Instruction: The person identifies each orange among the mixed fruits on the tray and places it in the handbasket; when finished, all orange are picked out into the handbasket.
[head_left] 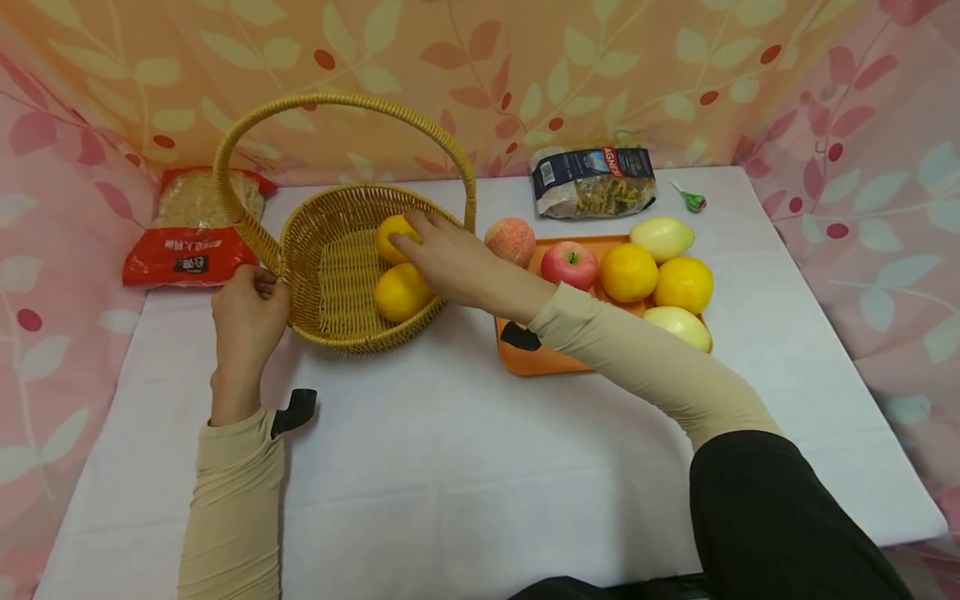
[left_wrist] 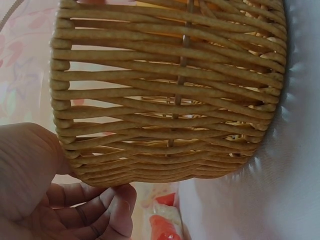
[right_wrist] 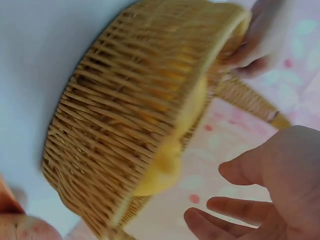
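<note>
A woven wicker basket (head_left: 352, 335) with a tall arched handle stands on the left half of the table. Two oranges (head_left: 403, 293) lie inside, against its right wall. At the basket's left rim, beside the foot of the handle, my left hand (head_left: 250, 321) grips the edge with curled fingers; the left wrist view shows the fingers (left_wrist: 117, 212) against the woven side. My right hand (head_left: 453, 265) reaches over the right rim above the oranges. In the right wrist view its fingers (right_wrist: 230, 210) are spread and apart from the fruit.
Right of the basket an orange tray (head_left: 536, 363) bears an apple (head_left: 570, 264), oranges and pale yellow-green fruit, with a peach (head_left: 511, 242) at its corner. Behind lie a pasta bag (head_left: 594, 183) and a lollipop (head_left: 692, 200). A red food bag (head_left: 187, 254) sits left of the basket.
</note>
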